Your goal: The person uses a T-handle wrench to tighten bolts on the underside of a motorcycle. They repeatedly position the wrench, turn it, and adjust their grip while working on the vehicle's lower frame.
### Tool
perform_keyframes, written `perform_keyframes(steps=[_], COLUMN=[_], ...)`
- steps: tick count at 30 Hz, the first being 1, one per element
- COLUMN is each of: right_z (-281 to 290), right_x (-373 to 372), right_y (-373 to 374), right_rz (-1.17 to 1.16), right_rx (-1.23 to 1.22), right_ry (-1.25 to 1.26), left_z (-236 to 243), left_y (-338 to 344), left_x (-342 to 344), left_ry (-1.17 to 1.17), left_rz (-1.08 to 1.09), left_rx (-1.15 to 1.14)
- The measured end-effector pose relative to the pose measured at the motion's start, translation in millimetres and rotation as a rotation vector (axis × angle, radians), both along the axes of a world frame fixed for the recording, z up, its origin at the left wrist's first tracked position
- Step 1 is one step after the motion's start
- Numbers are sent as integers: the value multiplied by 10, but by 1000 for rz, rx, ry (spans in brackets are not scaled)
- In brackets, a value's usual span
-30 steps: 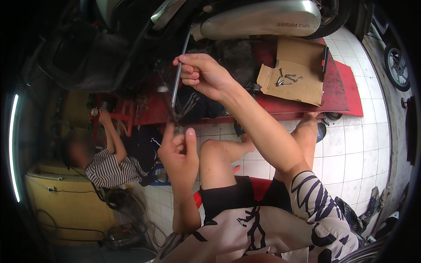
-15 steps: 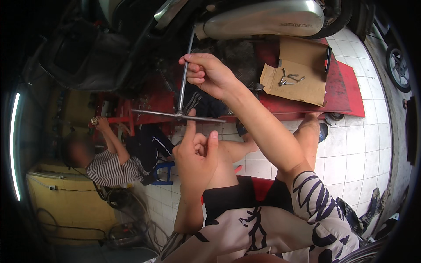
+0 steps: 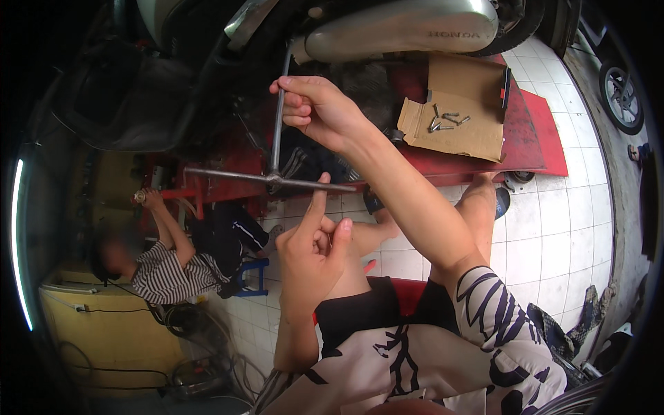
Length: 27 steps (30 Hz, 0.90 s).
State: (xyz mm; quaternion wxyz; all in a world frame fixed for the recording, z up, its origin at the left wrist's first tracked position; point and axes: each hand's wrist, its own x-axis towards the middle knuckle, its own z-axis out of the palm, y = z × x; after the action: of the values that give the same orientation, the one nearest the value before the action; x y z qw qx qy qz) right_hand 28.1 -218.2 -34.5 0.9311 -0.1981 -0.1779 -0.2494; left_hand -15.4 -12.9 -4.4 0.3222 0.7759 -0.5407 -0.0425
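White tiles (image 3: pixel 560 228) run along the right side, with a red platform (image 3: pixel 522 135) at the far side under a motorbike. Its silver cover (image 3: pixel 408 31) has raised lettering, upside down from here. Main thing is a long T-handle wrench (image 3: pixel 274 178): grey metal, kinda dull, left of centre, crossbar at the near end. Right hand (image 3: pixel 318 111) has thumb and fingers closed round the shaft; left hand (image 3: pixel 304 245) is half open, index finger out against the crossbar's right half, other fingers curled. Can't make out the wrench's far tip in the dark bike parts. Loose bolts (image 3: pixel 434 126) sit in an open cardboard box (image 3: pixel 467 76) to the right.
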Motion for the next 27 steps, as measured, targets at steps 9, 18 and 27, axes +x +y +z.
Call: perform_keyframes(steps=[9, 18, 27], right_z=[-3, -27, -24], right_x=[33, 76, 63], right_y=[14, -7, -25], right_rz=[-15, -14, -19], right_rx=[22, 47, 81], right_ry=[41, 8, 34], left_z=[47, 82, 22], left_y=[-7, -56, 8], left_x=[220, 150, 142], left_ry=[-146, -151, 111], left_rz=[530, -18, 62], left_rx=[-212, -258, -48])
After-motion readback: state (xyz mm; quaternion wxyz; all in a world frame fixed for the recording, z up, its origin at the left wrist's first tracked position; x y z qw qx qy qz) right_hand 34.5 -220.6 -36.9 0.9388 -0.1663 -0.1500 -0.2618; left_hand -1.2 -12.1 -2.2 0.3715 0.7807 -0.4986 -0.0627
